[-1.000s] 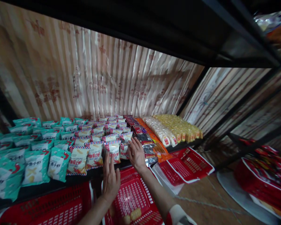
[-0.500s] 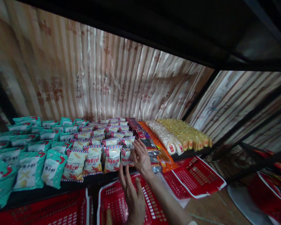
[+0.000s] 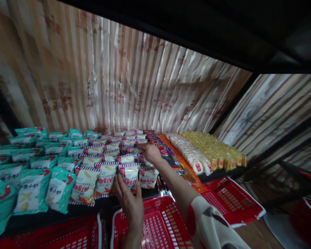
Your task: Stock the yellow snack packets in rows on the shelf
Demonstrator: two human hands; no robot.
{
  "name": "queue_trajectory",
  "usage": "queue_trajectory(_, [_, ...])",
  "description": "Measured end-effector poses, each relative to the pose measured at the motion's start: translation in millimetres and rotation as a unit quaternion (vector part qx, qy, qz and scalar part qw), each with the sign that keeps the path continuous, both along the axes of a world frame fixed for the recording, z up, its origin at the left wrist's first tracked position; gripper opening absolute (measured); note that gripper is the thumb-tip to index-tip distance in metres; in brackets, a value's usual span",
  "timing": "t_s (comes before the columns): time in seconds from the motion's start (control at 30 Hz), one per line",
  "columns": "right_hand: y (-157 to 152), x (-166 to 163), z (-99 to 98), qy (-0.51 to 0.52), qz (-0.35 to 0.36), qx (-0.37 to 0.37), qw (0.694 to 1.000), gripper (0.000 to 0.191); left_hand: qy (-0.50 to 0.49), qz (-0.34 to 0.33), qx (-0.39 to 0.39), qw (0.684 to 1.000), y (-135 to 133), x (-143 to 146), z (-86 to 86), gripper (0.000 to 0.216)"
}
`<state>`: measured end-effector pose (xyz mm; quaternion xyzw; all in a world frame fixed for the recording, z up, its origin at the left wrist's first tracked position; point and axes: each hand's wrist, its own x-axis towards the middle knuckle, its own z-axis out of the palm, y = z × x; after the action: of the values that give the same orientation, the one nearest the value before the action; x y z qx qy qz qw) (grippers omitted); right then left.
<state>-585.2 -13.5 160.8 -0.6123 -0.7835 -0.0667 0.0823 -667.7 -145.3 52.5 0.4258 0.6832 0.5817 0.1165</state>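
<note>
My left hand [image 3: 131,204] is flat and open at the shelf's front edge, fingertips touching the front white snack packet with red and blue trim [image 3: 129,175]. My right hand [image 3: 150,152] reaches deeper along the shelf, fingers curled down on the packets at the right end of the white rows [image 3: 134,149], beside the dark red packets [image 3: 160,147]. Whether it grips one I cannot see. Teal snack packets [image 3: 33,188] fill the shelf's left part.
Orange packets [image 3: 186,169], white-wrapped rolls [image 3: 190,155] and yellow cakes [image 3: 215,150] lie at the shelf's right. Red plastic baskets [image 3: 155,228] [image 3: 232,200] sit below the black shelf [image 3: 54,216]. A dark upper shelf [image 3: 197,27] hangs close overhead. Striped foil sheeting [image 3: 119,83] backs the shelf.
My right hand has moved from the front packets back into the shelf. My left hand has risen from above the basket to the front white packet. The view has shifted slightly right and closer.
</note>
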Motion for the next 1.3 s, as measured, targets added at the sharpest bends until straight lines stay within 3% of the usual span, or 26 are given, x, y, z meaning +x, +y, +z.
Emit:
queue_trajectory(0.37, [26, -22, -5.1, -0.012, -0.027, -0.043, 0.999, 0.026, 0.024, 0.005, 0.021, 0.999, 17, -4, -25.3, 0.054])
queue_trajectory(0.63, [31, -26, -7.6, 0.029, -0.024, -0.046, 0.998, 0.029, -0.013, -0.017, 0.023, 1.0, 19, -8, -22.0, 0.051])
queue_trajectory(0.9, [31, -28, -9.0, 0.052, -0.063, -0.054, 0.995, 0.03, -0.102, -0.049, -0.039, 0.993, 23, -13, -15.6, 0.053])
queue_trajectory(1.3, [28, -31, -11.2, 0.056, -0.094, -0.03, 0.994, 0.03, -0.086, -0.055, -0.062, 0.993, 24, -18, -10.8, 0.059])
